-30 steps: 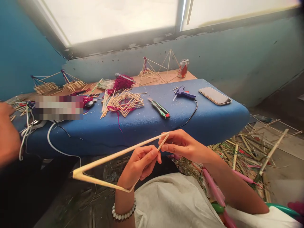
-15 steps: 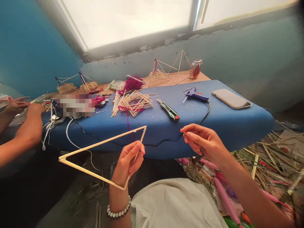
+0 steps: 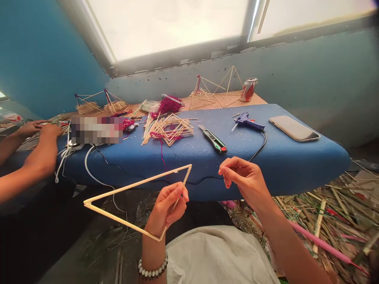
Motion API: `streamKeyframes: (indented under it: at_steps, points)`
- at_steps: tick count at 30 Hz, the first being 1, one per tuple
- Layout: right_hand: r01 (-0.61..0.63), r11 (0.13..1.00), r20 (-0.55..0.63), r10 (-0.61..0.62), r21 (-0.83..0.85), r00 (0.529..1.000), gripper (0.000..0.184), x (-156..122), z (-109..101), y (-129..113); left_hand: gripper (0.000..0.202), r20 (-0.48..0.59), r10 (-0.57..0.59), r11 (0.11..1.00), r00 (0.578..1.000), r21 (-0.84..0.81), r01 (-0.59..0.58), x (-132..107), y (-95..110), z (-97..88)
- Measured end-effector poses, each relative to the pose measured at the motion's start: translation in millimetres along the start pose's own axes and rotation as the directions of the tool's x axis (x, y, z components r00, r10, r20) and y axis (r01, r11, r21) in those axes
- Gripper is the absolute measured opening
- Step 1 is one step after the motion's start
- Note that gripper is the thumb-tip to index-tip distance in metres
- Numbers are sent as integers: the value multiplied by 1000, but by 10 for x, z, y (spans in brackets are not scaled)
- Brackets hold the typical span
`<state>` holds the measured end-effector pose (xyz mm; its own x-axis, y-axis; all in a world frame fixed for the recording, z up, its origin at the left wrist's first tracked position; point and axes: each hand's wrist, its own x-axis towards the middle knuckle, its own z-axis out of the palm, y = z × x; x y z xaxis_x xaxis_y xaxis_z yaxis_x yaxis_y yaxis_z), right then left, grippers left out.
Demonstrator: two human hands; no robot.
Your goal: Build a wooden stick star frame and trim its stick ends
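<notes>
My left hand (image 3: 169,207) pinches one side of a triangle frame (image 3: 118,219) made of thin wooden sticks, held in the air before the table's front edge. Its long point reaches out to the left. A small whitish bit clings to the upper stick near the right corner. Just right of the frame, not touching it, my right hand (image 3: 244,175) is raised with thumb and fingertips pressed together; whatever they may pinch is too small to make out. Beyond the hands, a utility knife (image 3: 213,140) and a blue glue gun (image 3: 250,122) lie on the blue table (image 3: 189,157).
A phone (image 3: 294,128) lies at the right. Stacked stick frames (image 3: 171,130), magenta yarn (image 3: 170,105) and a drink can (image 3: 249,90) stand farther back. Another person's hands (image 3: 49,130) work at the far left. Cords hang along the table front; sticks and balloons (image 3: 322,242) litter the floor.
My right hand has come nearer to the triangle frame, which my left hand still holds. The whole view has shifted slightly, so the table's things appear farther right and lower.
</notes>
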<state>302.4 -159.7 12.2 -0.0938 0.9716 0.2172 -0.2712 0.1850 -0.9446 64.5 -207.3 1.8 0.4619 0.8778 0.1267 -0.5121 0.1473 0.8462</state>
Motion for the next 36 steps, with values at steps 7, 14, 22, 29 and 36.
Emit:
streamKeyframes:
  at_steps: [7,14,22,29,36]
  points:
    - [46,995,110,-56,91,992,34,116,222,120,36,46,-23,998,999,-51,25,-71,-136,-35]
    - [146,975,214,-180,165,960,30,377,453,98,41,44,-151,988,988,-28,152,-174,-199,-87]
    - [177,983,658,-169,54,734,68,329,627,-287,46,12,-221,973,975,67,220,-234,-185,-45]
    - [436,900,449,-378,-28,810,33,1,620,-194,44,-132,-150,963,980,205,175,-324,-151,4]
    - [671,722,356,-589,-172,725,33,-94,631,-141,48,-200,-115,944,973,282,170,-325,-118,148]
